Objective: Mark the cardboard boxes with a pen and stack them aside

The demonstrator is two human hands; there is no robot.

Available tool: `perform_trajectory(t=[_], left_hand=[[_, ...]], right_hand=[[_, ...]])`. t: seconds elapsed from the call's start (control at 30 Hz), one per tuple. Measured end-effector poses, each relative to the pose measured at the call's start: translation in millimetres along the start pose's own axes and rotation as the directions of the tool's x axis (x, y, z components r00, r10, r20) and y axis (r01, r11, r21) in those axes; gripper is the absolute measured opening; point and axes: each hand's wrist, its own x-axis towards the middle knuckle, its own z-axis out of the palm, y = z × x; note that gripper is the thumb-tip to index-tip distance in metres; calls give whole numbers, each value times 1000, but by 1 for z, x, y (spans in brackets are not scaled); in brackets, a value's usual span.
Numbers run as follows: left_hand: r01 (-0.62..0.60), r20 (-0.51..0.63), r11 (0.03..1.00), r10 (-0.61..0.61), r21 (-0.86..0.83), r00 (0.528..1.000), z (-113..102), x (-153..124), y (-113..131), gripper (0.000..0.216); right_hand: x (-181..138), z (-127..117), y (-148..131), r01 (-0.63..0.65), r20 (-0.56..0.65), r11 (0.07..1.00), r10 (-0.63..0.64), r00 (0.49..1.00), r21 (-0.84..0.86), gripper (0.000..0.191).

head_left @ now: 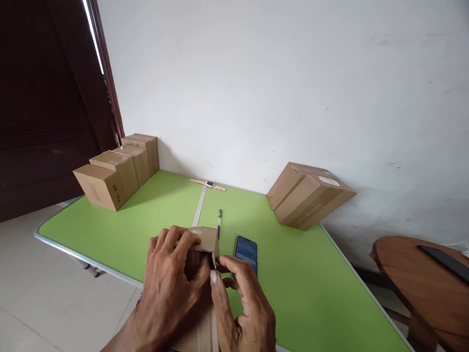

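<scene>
A small brown cardboard box (205, 240) stands at the near edge of the green table (154, 215). My left hand (170, 288) wraps over its top and left side. My right hand (245, 308) pinches the box's right edge with thumb and forefinger. Most of the box's front is hidden by my hands. A blue-screened phone (245, 253) lies flat just right of the box, and a dark pen (219, 222) lies just behind it.
Several cardboard boxes (117, 171) stand in a row at the table's far left. Two boxes (309, 195) lean against the white wall at the far right. A wristwatch (208, 184) lies by the wall. A round wooden table (425, 278) stands to the right.
</scene>
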Motion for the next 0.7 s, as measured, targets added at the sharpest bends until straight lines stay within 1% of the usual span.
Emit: perform_trajectory(t=[0.1,0.17,0.27,0.4,0.43,0.5,0.57,0.6,0.63,0.7], left_hand=[[-50,2,998,49,31,999,2,-4,1,15],[-92,13,995,91,33,996,1,-6,0,14],[-190,62,982,188,16,980,-7,-8,-2,14],[-304,141,953,303,-11,943,-22,-9,-8,29],[-316,160,948,315,-22,935,-24,-9,-11,32],[-332,178,942,337,-57,925,-25,-11,-16,34],[-329,178,938,343,-107,922,-23,-12,-23,36],[-315,171,939,335,-134,926,-21,-11,-26,38],[-292,164,943,316,-158,934,-20,-11,-31,39],[-221,171,955,256,-198,952,-20,-8,-40,40]], right_hand=[[-3,-6,3,-14,29,1000,13,999,6,19],[-4,-11,4,-37,39,999,37,999,3,21],[-3,-18,6,-52,90,999,52,995,-10,27],[4,-27,8,3,209,999,3,978,-32,25],[5,-28,7,22,206,999,-13,978,-44,23],[10,-29,4,52,154,996,-40,987,-76,22],[17,-31,2,51,107,995,-41,993,-88,23],[23,-33,2,36,135,997,-27,990,-65,23],[31,-34,6,6,206,1000,-2,978,-16,23],[52,-34,23,-102,355,991,64,933,88,30]])
